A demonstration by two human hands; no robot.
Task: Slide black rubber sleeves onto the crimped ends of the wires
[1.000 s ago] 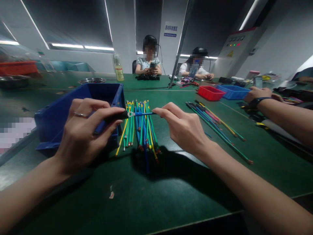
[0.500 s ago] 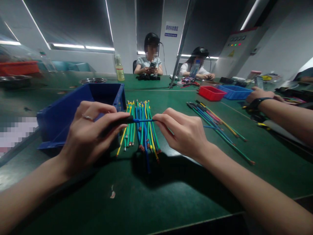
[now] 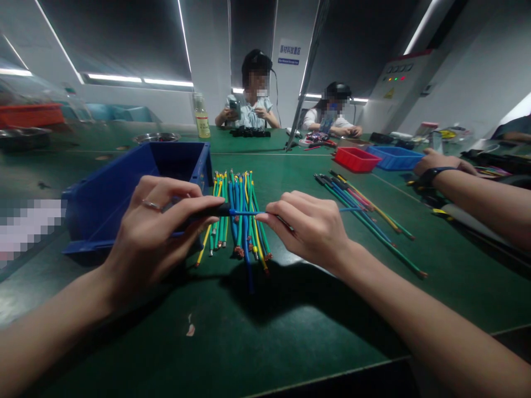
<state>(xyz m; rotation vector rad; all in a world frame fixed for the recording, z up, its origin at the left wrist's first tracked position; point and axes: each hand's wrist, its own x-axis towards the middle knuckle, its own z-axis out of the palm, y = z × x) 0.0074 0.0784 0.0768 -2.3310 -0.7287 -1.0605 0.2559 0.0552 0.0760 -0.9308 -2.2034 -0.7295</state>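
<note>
My left hand is closed around a black tube-like sleeve, gripped between thumb and fingers. From the sleeve's right end runs a thin blue wire. My right hand pinches that wire a short way along, and its far end sticks out to the right past the knuckles. Below and behind the wire lies a bundle of green, yellow and blue wires with bare copper ends. Right of my right hand is a second group of wires, some with black sleeves on their far ends.
A dark blue bin stands behind my left hand. Further back are a red tray, a blue tray and a bottle. A co-worker's forearm reaches in from the right. Two people sit across the table.
Both hands keep hold of the sleeve and wire and sit slightly lower. A little more blue wire shows at my right hand's left edge. The person opposite has moved the phone sideways.
</note>
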